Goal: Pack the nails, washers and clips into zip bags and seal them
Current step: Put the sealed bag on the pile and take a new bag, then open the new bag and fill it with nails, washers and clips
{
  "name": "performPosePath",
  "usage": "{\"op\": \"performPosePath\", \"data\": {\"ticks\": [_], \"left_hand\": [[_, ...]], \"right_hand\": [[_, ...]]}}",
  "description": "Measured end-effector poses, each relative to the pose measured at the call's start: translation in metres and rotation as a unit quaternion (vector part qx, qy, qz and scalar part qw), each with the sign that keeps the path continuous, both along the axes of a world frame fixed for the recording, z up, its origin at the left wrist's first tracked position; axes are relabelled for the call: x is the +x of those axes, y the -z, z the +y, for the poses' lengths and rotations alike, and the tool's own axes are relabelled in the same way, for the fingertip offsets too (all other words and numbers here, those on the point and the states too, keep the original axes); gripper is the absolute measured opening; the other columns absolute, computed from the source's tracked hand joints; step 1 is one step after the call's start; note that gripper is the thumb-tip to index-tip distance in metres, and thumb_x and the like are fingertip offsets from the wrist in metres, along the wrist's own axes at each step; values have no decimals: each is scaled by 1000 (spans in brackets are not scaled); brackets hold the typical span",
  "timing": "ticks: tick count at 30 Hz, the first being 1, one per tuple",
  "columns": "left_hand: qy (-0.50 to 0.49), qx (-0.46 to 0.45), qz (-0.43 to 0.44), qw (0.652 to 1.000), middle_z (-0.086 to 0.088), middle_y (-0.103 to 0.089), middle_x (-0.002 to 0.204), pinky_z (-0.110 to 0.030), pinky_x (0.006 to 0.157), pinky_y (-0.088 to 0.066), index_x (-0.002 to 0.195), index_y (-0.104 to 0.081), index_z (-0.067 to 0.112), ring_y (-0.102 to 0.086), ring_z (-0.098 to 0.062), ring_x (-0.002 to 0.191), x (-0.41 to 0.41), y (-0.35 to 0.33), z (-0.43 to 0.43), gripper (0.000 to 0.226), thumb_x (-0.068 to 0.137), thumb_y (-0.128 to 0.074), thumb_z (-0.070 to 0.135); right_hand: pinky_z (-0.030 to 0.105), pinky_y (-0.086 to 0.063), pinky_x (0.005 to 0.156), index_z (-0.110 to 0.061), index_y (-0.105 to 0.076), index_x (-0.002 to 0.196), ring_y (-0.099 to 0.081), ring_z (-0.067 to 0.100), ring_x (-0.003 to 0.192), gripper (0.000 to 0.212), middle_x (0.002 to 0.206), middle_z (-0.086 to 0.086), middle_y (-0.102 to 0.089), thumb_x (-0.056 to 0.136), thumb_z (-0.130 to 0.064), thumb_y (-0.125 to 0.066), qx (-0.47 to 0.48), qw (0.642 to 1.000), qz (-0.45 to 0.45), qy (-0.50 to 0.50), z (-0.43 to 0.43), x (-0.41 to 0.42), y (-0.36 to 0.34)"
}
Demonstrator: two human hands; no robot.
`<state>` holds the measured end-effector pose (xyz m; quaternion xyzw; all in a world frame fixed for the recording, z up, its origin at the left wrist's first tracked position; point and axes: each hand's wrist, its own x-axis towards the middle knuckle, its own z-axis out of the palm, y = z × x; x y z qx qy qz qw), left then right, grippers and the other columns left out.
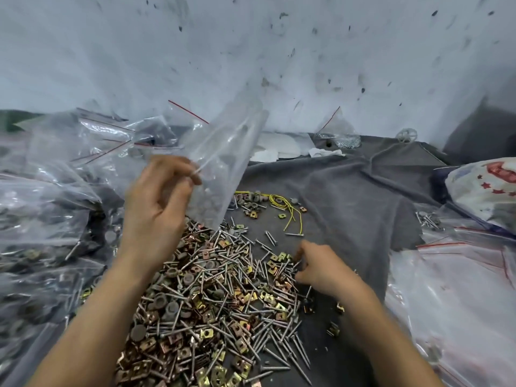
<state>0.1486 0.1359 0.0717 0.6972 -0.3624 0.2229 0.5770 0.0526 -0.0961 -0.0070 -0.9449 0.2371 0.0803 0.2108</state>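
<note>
A big heap of steel nails [223, 277], grey round washers [162, 301] and brass-coloured square clips [184, 350] lies on a grey cloth [349, 191] in front of me. My left hand [156, 208] pinches a clear zip bag [223, 157] and holds it up above the heap; the bag looks nearly empty. My right hand [321, 266] reaches down into the right edge of the heap, its fingers curled among nails and clips. What those fingers hold is hidden.
Filled zip bags [50, 208] pile up on the left. Flat empty bags with red strips [460, 289] lie on the right. A yellow wire [290, 210] and a printed sack [485, 188] sit further back, with one packed bag [337, 135] by the wall.
</note>
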Motion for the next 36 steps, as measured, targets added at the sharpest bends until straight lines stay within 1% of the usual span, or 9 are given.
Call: {"op": "performPosePath", "data": {"ticks": [5, 11, 14, 21, 24, 27, 31, 33, 36], "left_hand": [[-2, 166, -66, 984, 13, -64, 94, -16, 71, -41, 57, -53, 30, -57, 3, 84, 3, -52, 5, 18, 71, -42, 26], [50, 237, -128, 962, 4, -64, 103, -24, 83, -41, 49, -39, 33, -59, -5, 93, -9, -66, -2, 23, 70, -40, 22], [84, 281, -124, 948, 8, -61, 115, -29, 90, -44, 47, -42, 21, -58, -3, 103, -8, -55, -14, 24, 71, -39, 25], [127, 285, -61, 948, 10, -58, 123, -22, 102, -40, 50, -49, 9, -53, 4, 115, 6, -34, -32, 26, 75, -44, 13], [103, 265, -52, 957, 14, -59, 122, -29, 97, -42, 49, -50, 15, -55, 2, 112, 13, -34, -28, 29, 73, -40, 29], [64, 261, -56, 962, 13, -60, 122, -23, 92, -41, 51, -51, 12, -55, 3, 109, 22, -35, -24, 32, 73, -38, 31], [13, 244, -30, 969, 8, -61, 120, -3, 83, -33, 50, -46, 9, -50, 10, 108, 29, -31, -27, 22, 72, -42, 13], [3, 223, -19, 975, 10, -59, 121, 0, 82, -31, 52, -48, 11, -48, 12, 110, 30, -29, -29, 21, 72, -42, 13], [2, 205, -15, 979, 14, -58, 122, 1, 81, -31, 54, -50, 14, -48, 12, 112, 31, -28, -31, 19, 72, -43, 15]], "right_hand": [[22, -43, 60, -17, -66, 86, -51, 10, 60, 18, 65, -6, -56, 80, -1, -61, 98, 977, -178, -61, -7, 2, -61], [19, -51, 66, -22, -71, 80, -67, 15, 69, 18, 75, 2, -69, 73, -6, -66, 318, 766, -536, -156, 4, -28, -161], [23, -51, 69, -24, -65, 88, -68, 19, 75, 22, 76, -1, -66, 76, -5, -64, 300, 722, -593, -194, 20, -33, -163], [28, -56, 78, -24, -69, 86, -68, 7, 82, 15, 87, -8, -71, 76, -16, -77, 167, 852, -459, -189, 24, -2, -149], [18, -53, 77, -33, -70, 93, -67, 3, 90, 17, 93, -12, -72, 76, -30, -70, 205, 841, -489, -108, 6, 4, -142], [23, -52, 68, -22, -69, 77, -65, 9, 72, 18, 81, 0, -72, 81, -5, -66, 187, 849, -494, 29, -26, 26, -120], [25, -48, 59, -16, -65, 75, -57, 14, 62, 21, 79, 10, -66, 79, 4, -66, 127, 985, -113, 24, -48, 62, -61], [28, -53, 72, -15, -67, 81, -62, 20, 81, 15, 91, 9, -68, 76, 0, -71, 92, 995, 26, 5, -47, 75, -34], [28, -48, 76, -12, -68, 89, -60, 19, 90, 15, 100, 7, -67, 76, -8, -74, 55, 997, 58, 10, -42, 84, -21]]}}
